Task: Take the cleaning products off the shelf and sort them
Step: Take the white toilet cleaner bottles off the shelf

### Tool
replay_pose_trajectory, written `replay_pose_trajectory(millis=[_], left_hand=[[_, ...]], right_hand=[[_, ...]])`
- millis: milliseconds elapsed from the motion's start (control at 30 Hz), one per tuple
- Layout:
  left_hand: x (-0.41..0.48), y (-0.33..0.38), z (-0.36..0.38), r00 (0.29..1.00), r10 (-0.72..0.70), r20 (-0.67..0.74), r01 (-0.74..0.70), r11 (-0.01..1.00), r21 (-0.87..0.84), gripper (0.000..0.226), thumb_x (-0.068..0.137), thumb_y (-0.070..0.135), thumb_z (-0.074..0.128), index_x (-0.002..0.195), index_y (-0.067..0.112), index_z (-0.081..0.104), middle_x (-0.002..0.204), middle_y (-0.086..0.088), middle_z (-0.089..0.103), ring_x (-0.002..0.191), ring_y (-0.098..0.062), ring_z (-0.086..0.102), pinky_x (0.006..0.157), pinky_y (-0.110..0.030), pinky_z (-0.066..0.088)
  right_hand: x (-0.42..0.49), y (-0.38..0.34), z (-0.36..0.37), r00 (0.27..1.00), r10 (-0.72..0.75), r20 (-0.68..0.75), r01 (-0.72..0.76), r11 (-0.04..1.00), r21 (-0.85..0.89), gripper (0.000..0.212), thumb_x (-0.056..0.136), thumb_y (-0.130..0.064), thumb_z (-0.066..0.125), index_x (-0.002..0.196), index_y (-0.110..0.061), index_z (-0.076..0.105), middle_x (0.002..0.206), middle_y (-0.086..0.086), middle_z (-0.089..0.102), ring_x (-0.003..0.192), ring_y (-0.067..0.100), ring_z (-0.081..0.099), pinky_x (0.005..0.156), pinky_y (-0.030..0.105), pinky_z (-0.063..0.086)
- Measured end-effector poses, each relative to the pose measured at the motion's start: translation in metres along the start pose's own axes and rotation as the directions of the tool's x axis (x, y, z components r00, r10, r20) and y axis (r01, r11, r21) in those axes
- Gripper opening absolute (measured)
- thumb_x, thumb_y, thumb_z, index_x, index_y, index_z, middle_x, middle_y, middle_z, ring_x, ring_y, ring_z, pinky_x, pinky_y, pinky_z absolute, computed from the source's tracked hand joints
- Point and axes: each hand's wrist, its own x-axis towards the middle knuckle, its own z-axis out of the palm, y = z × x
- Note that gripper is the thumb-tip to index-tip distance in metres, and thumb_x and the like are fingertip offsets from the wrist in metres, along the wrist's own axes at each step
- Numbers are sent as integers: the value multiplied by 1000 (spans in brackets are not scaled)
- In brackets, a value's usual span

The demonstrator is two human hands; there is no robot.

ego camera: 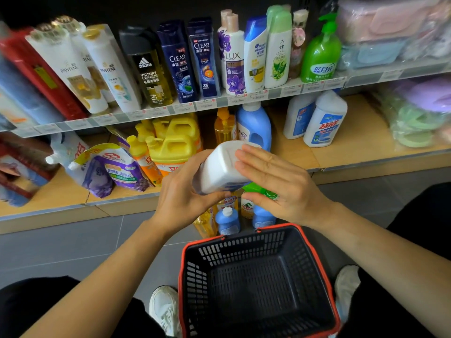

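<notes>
Person squats facing the shelf. White bottle [219,169] is off the shelf, in mid-air at 12 o'clock above the basket [244,250], tipped on its side w/ base toward the person. L hand [180,193] wraps fingers + thumb round the body from 8 o'clock and carries the wt. R hand [275,184] lies flat, fingers straight, against the base at 3 o'clock; it steadies, doesn't grip. Prob. reason for the tilt: turning it to read the label before sorting (my guess).

Basket sits on the floor betw. the feet, mouth up, right under the hands, so a short drop. Just past its far rim, 12 o'clock, a floor cluster: small blue bottle [228,220], yellow ones, green-capped one [258,190] under the R palm. Cannot tell if the hand touches it. Looks like a sorted group begun.

Lower shelf [353,142]: two similar white bottles [324,120] at 2 o'clock of the hands, yellow jugs [175,142] at 11, refill pouches [114,167] at 9. Much left to pull.
</notes>
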Motion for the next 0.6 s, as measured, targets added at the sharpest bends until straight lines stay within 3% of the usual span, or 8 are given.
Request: replay_pose_trajectory(millis=[167,267,333,400,433,500,600], left_hand=[[-2,-2,-5,999,-14,-31,15,1000,20,78,75,51,79,141,19,51,129,3,65,113,-18,63,83,-44,59],[-2,-2,-5,1000,-15,-19,16,999,30,78,76,52,78,141,18,52,129,2,65,114,-19,63,82,-46,59],[-4,1,-2,1000,-12,-3,12,1000,21,78,76,51,79,140,16,53,128,1,65,113,-18,63,83,-46,58],[-4,4,1,1000,-18,9,18,1000,4,79,74,51,80,139,13,54,127,1,66,112,-20,64,83,-47,57],[-4,6,3,1000,-23,16,23,1000,-4,80,74,51,80,138,12,54,126,0,66,112,-21,64,83,-48,57],[-4,9,5,999,-34,26,34,999,-20,81,72,51,81,137,10,55,126,-1,66,112,-21,65,84,-48,57],[-5,11,7,998,-50,24,50,998,-30,81,71,43,86,137,8,56,126,-2,67,112,-20,64,86,-47,57]], right_hand=[[-2,6,-9,992,37,-121,-45,997,-61,40,85,-17,83,116,6,70,125,19,67,121,30,64,98,48,55],[2,5,-11,928,278,-247,-275,960,50,24,87,-18,79,99,2,78,105,16,76,99,26,74,84,46,59],[9,1,-10,784,595,-176,-519,784,341,31,85,-31,77,104,-7,75,106,8,74,98,18,71,82,41,59],[17,-3,-8,668,743,52,-625,521,581,43,78,-41,77,114,-19,69,114,4,70,103,16,68,81,33,59],[19,-2,-7,655,748,109,-635,467,615,43,75,-43,77,113,-24,68,114,2,71,103,18,68,81,33,59],[20,1,-7,658,740,136,-643,459,613,35,74,-41,79,107,-29,71,106,1,74,100,21,69,84,35,58],[18,7,-9,615,778,131,-629,384,676,15,84,-26,78,97,-31,76,96,-4,78,93,13,71,79,28,56]])
